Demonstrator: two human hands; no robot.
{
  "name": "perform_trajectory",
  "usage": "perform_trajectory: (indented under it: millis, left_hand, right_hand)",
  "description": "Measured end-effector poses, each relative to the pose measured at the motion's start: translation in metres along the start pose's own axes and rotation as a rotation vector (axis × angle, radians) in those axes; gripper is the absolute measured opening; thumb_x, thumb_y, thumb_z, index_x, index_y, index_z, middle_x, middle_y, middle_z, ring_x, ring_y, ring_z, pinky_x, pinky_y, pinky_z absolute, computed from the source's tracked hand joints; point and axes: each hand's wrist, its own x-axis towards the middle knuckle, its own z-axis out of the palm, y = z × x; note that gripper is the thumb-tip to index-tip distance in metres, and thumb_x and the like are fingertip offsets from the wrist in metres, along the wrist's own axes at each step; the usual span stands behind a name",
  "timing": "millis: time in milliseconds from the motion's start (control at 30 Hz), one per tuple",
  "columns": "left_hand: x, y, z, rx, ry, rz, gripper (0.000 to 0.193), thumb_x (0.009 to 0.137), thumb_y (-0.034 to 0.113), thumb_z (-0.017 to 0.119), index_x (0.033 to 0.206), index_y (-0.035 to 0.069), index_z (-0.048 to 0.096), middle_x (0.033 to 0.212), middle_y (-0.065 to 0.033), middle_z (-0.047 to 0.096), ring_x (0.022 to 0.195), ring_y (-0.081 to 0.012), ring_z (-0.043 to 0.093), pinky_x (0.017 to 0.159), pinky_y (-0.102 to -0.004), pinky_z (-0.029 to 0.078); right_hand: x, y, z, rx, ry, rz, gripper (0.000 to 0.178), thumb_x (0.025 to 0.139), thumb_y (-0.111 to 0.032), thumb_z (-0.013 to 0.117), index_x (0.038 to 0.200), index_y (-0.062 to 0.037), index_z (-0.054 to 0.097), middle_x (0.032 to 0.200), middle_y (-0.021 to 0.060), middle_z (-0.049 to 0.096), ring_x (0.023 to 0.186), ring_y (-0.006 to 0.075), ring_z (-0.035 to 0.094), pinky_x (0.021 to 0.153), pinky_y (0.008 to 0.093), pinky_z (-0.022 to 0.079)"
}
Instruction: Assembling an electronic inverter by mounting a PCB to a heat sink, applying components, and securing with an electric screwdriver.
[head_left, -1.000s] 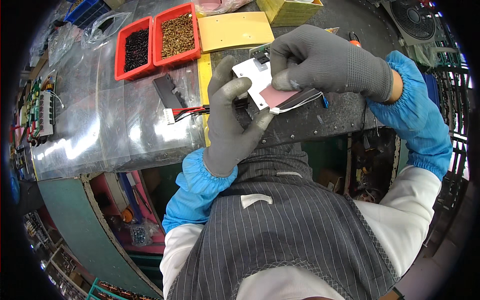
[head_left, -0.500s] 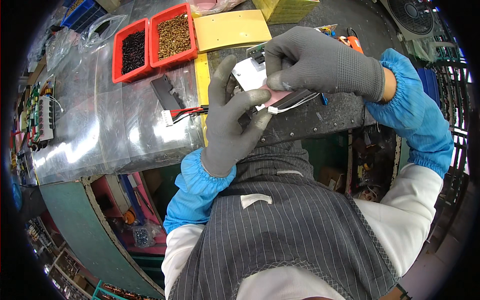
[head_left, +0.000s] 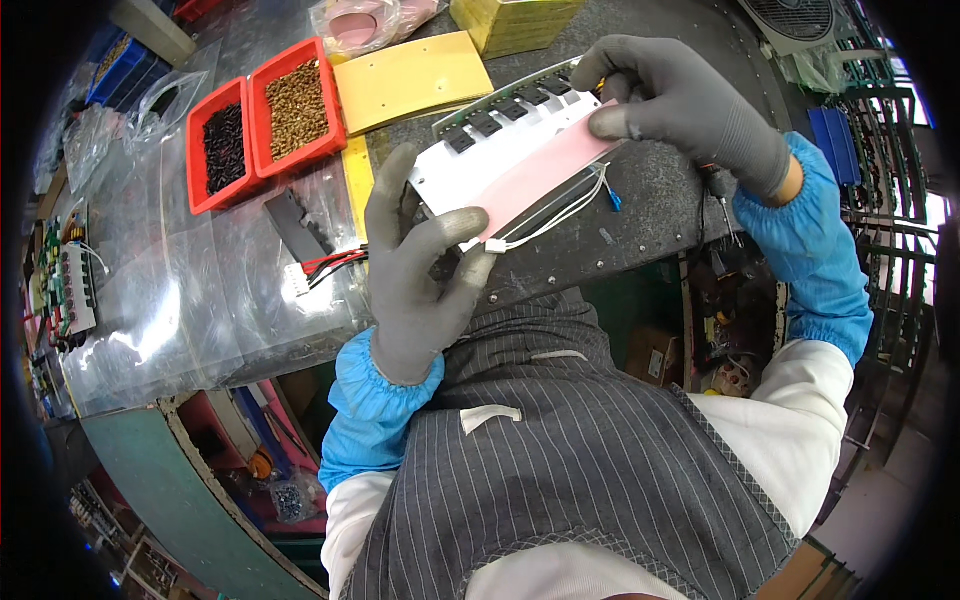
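Both my hands wear grey gloves. A circuit board (head_left: 485,122) with a row of black components carries a white plate (head_left: 455,182) over its face. Along the plate's near side lies a pink strip (head_left: 540,172). My left hand (head_left: 418,265) is closed on the board's left end, its thumb over the strip's lower end. My right hand (head_left: 685,112) is closed at the far right end, thumb pressing the strip there; the fingers behind it are partly hidden. White wires with a white connector (head_left: 495,246) hang from the board's near edge.
Red bins with black screws (head_left: 224,148) and brass-coloured parts (head_left: 297,112) stand at the back left. Yellow sheets (head_left: 412,82) lie beyond the board. A black part (head_left: 296,226) and red-black wires (head_left: 335,262) lie left of my left hand. A screwdriver (head_left: 722,205) hangs by the table's right edge.
My right hand has moved from the board's middle to its far right end, uncovering the pink strip, which now lies stretched along the white plate. My left hand still grips the left end.
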Motion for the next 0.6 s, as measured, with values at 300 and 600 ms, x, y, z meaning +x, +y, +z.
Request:
perform_trajectory:
  millis: [300, 600]
  left_hand:
    - [0.002, -0.002, 0.002, 0.003, -0.007, 0.01, 0.033, 0.083, 0.004, 0.079, 0.114, 0.008, 0.07, 0.162, -0.022, 0.03, 0.147, -0.043, 0.042, 0.117, -0.0486, 0.044]
    - [0.001, -0.001, 0.001, 0.034, -0.021, 0.006, 0.035, 0.08, 0.0, 0.078, 0.113, 0.007, 0.07, 0.162, -0.0217, 0.029, 0.148, -0.0428, 0.041, 0.118, -0.0483, 0.043]
  right_hand:
    - [-0.01, 0.001, 0.018, -0.244, 0.171, -0.123, 0.031, 0.087, -0.016, 0.079, 0.114, -0.0051, 0.069, 0.074, 0.0022, 0.064, 0.068, 0.0128, 0.064, 0.065, 0.0307, 0.056]
    - [-0.019, 0.01, 0.009, -0.477, 0.305, -0.211, 0.034, 0.088, -0.016, 0.08, 0.119, -0.0077, 0.068, 0.075, 0.0016, 0.063, 0.065, 0.011, 0.062, 0.061, 0.0307, 0.053]
